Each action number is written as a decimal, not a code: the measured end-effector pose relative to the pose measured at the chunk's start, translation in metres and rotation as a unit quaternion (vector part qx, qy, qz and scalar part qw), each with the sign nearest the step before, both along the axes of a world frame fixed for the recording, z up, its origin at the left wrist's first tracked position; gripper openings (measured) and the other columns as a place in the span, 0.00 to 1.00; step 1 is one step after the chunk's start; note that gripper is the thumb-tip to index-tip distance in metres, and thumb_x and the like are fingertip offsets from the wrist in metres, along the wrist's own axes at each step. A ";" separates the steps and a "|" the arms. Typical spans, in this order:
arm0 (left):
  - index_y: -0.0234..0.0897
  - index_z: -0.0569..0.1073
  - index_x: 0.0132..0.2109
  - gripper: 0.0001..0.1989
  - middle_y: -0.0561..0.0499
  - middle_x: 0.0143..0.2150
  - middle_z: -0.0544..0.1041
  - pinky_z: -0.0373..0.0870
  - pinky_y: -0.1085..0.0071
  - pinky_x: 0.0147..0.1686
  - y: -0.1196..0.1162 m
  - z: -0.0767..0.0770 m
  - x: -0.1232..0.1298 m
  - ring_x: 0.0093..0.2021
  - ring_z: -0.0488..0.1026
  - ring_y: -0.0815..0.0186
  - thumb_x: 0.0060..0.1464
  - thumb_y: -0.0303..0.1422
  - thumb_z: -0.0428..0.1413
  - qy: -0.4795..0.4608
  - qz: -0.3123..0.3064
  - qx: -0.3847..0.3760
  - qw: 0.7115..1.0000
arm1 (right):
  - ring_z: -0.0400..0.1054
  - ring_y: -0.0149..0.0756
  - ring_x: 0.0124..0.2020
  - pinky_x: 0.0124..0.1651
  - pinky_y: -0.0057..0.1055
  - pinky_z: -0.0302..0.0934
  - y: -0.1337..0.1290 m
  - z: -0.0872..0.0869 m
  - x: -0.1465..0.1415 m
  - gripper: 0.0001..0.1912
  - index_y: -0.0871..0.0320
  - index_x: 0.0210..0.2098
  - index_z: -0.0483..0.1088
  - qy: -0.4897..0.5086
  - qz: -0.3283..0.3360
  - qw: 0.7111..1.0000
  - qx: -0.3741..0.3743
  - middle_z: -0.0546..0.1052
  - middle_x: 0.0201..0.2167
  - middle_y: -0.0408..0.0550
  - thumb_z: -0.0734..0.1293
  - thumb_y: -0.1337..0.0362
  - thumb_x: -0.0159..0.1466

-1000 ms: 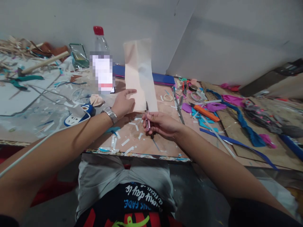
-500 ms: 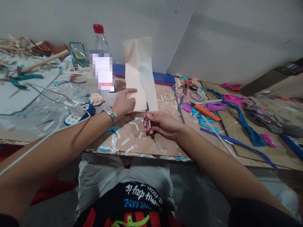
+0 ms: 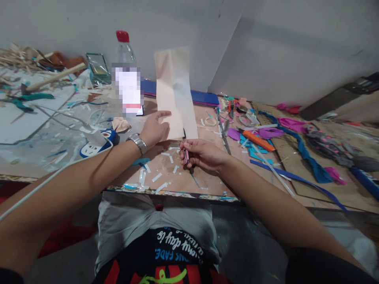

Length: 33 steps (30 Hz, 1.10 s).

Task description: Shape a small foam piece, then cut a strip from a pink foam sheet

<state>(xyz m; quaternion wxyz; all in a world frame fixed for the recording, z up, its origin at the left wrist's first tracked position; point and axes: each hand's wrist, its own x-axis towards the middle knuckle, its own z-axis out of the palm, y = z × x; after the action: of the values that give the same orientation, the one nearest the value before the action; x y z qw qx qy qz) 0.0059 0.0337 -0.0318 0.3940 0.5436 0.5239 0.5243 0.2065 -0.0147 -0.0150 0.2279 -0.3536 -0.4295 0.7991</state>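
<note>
A long pale sheet of paper with a lengthwise crease lies towards the wall, its far end raised. My left hand rests on its lower left part, thumb and index finger stretched out and apart; the other fingers are hidden. In my right hand, closed with the thumb on top, is a small pink-handled knife. Its narrow dark blade points away from me and meets the sheet's near edge by the crease. Small white paper strips are scattered on the table below the sheet.
A phone leans against a red-capped bottle at left, near a blue-and-white power strip with a white cable. Green pliers lie farther left. To the right are an orange cutter, a tape roll and coloured scraps.
Almost nothing differs. Both hands, the sheet and the pink-handled knife keep nearly the same places.
</note>
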 end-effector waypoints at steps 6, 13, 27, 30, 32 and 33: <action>0.34 0.75 0.53 0.22 0.46 0.41 0.78 0.73 0.64 0.40 -0.001 0.002 0.000 0.36 0.73 0.63 0.49 0.25 0.56 -0.025 0.000 -0.025 0.999 | 0.75 0.32 0.26 0.24 0.23 0.72 0.000 0.002 -0.001 0.07 0.62 0.40 0.68 -0.003 -0.007 1.000 -0.004 0.78 0.29 0.49 0.59 0.68 0.72; 0.34 0.76 0.53 0.21 0.45 0.47 0.78 0.72 0.62 0.47 0.002 0.000 -0.002 0.44 0.74 0.61 0.49 0.27 0.57 -0.008 0.000 0.002 1.000 | 0.75 0.32 0.27 0.25 0.25 0.71 0.001 0.000 0.000 0.09 0.63 0.44 0.70 -0.005 -0.017 1.000 -0.005 0.78 0.30 0.51 0.59 0.65 0.73; 0.32 0.75 0.53 0.21 0.43 0.51 0.78 0.69 0.60 0.56 0.004 -0.001 -0.005 0.50 0.74 0.59 0.50 0.27 0.57 0.006 0.001 0.036 0.999 | 0.74 0.29 0.25 0.24 0.21 0.68 0.004 0.001 0.000 0.11 0.64 0.42 0.74 -0.018 -0.037 0.999 -0.004 0.79 0.30 0.52 0.61 0.64 0.73; 0.33 0.76 0.53 0.21 0.44 0.53 0.78 0.68 0.59 0.57 0.002 0.000 -0.005 0.51 0.74 0.59 0.50 0.26 0.57 0.021 -0.006 0.047 0.999 | 0.73 0.28 0.24 0.23 0.21 0.68 0.004 0.002 0.000 0.11 0.64 0.42 0.74 -0.018 -0.045 0.999 0.002 0.79 0.29 0.50 0.62 0.64 0.72; 0.33 0.75 0.53 0.21 0.44 0.54 0.78 0.68 0.60 0.57 0.002 0.001 -0.005 0.51 0.74 0.59 0.50 0.26 0.57 0.032 -0.009 0.056 0.998 | 0.73 0.28 0.24 0.23 0.21 0.67 0.004 0.003 0.000 0.11 0.64 0.41 0.75 -0.019 -0.049 0.999 0.001 0.79 0.29 0.50 0.62 0.64 0.72; 0.33 0.75 0.53 0.21 0.44 0.54 0.78 0.68 0.60 0.58 0.001 0.001 -0.005 0.52 0.73 0.59 0.50 0.26 0.57 0.037 -0.009 0.064 0.997 | 0.72 0.28 0.24 0.23 0.21 0.67 0.003 0.003 0.000 0.11 0.64 0.41 0.75 -0.020 -0.051 0.998 0.000 0.79 0.29 0.51 0.62 0.64 0.72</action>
<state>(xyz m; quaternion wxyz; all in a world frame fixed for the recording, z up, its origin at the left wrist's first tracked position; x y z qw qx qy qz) 0.0009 0.0350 -0.0307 0.3439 0.5915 0.4985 0.5323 0.2060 -0.0112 -0.0116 0.2602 -0.3910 -0.4151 0.7792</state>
